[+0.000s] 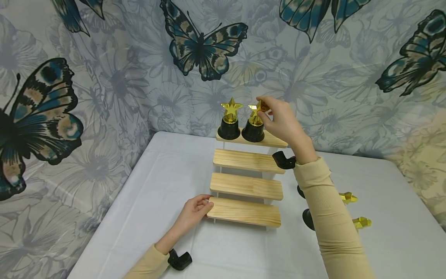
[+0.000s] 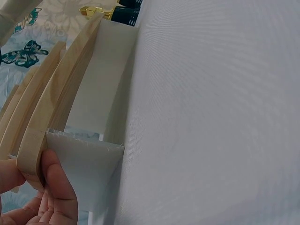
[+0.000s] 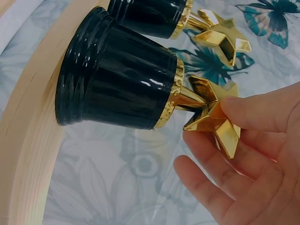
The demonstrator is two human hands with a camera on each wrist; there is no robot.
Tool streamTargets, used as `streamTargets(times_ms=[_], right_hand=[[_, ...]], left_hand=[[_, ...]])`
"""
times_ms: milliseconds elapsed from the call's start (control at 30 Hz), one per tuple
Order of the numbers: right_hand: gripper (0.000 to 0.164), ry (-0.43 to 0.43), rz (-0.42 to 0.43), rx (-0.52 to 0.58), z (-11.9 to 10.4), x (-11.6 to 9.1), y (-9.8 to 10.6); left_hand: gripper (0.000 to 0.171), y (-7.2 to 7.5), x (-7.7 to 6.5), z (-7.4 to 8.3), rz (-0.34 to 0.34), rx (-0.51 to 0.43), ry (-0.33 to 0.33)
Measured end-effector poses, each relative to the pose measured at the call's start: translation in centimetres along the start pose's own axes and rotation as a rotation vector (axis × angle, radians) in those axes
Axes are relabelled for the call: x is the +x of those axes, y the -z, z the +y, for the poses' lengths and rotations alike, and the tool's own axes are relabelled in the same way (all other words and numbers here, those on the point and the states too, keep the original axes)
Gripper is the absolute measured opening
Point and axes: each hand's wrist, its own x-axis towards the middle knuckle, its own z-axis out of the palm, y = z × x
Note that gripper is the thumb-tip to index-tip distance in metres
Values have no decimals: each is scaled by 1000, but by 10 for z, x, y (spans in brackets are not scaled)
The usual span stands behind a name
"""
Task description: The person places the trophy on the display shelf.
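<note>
R hand [image 1: 278, 118] pinching gold star of R trophy [image 1: 253, 132], black base upright on top step [image 1: 276, 140], just beside L trophy [image 1: 229, 129]. My L hand [image 1: 191, 212] grips L end of btm step [image 1: 244, 211]. 2 more trophies [image 1: 362, 223] lying on tabletop [image 1: 167, 166], R side, partly behind my R sleeve [image 1: 329, 221].
</note>
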Motion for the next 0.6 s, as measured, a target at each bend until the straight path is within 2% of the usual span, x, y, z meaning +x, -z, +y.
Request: streamTargets(times_ms=[100,333,533,600], right_hand=[[38,3,5,-10,1,0,-1],[50,13,14,-14,3,-3,-1],[58,15,62,20,2,-9,0],[57,20,94,31,2,-12,2]], left_hand=[[41,0,-1,4,0,4,-4],[37,0,-9,31,-1,16,-11],[43,-1,-1,2,5,-10,-17],[44,-1,0,0,11,-8,-15]])
